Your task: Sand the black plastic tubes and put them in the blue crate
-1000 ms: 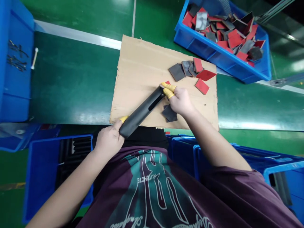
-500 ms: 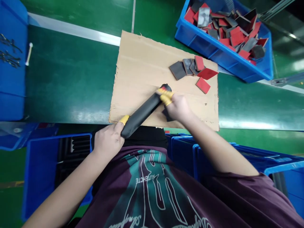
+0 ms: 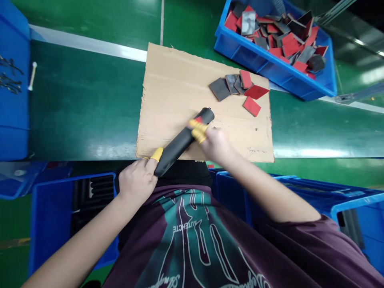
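- Green conveyor belt (image 3: pixel 84 104) carrying a cardboard sheet (image 3: pixel 171 96).
- Black tube (image 3: pixel 180 144) angled across the sheet's near edge; looks stiff and light, easiest held at both ends.
- Left hand (image 3: pixel 137 180) and right hand (image 3: pixel 214 145) both grip it.

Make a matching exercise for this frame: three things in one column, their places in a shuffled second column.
Things:
1. black tube
2. loose pads
3. blue bin

Places:
A. beyond the cardboard sheet, holding a heap of red and grey pads
B. held between the left hand and right hand
C. lying on the cardboard sheet

Pairs: 1-B, 2-C, 3-A
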The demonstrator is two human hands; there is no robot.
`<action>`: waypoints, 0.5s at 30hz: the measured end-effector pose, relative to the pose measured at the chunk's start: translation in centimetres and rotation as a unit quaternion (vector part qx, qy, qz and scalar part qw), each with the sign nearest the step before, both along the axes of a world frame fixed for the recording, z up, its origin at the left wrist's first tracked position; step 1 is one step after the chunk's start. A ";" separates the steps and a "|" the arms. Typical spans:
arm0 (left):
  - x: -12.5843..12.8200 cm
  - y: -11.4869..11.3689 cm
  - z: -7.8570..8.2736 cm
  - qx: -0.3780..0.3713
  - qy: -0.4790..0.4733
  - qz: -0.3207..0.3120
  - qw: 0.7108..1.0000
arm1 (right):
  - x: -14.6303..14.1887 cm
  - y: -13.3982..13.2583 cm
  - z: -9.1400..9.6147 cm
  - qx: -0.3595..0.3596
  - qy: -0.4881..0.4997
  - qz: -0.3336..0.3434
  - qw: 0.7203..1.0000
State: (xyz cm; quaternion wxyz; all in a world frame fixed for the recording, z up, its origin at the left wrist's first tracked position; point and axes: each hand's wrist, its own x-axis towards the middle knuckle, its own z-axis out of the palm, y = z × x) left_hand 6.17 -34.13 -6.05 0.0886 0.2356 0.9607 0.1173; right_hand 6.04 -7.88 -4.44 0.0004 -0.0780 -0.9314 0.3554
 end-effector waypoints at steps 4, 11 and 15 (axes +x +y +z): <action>0.6 -0.1 -1.5 0.205 -0.069 0.137 0.967 | 1.5 -0.7 -0.1 -0.001 -0.019 0.008 1.000; 1.0 2.1 0.2 0.508 -0.405 0.355 0.672 | 0.0 2.7 -0.8 0.010 0.040 -0.090 0.995; 1.0 2.4 1.0 0.514 -0.452 0.374 0.626 | 1.4 0.9 -0.3 0.001 0.034 -0.056 0.998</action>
